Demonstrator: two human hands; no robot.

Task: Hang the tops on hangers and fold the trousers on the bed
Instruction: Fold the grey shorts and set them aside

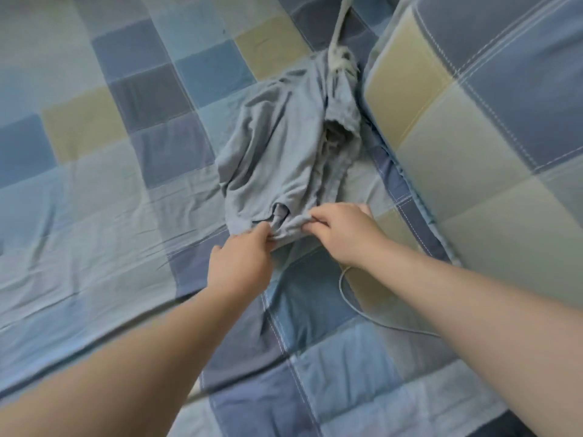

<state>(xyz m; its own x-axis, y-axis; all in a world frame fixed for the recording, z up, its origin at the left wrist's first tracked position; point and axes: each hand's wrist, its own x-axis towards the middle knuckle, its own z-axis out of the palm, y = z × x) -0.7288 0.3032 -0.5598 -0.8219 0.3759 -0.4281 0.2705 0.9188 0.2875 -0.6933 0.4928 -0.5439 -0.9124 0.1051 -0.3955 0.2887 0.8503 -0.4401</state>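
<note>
I see my left hand [241,258] and right hand [342,233] both pinching the near hem of crumpled grey-blue trousers [277,146] mid-bed [94,190].

Single view, worn on the head, looking forward and steeply down onto the bed [94,216]. Close in: filled edge to edge with its checked cover [321,389], both forearms [110,373] entering from the bottom corners and converging toward the middle. Centred just above the left hand [241,263] and right hand [344,234], on the grey garment [277,152] pinched by both at its near hem. Rolled slightly, with the checks running diagonally across the frame. Wide-angle, with the forearms looming large at the bottom. Nearer the lens along the right side, a raised checked bundle [473,105]. Softly blurred throughout.
</note>
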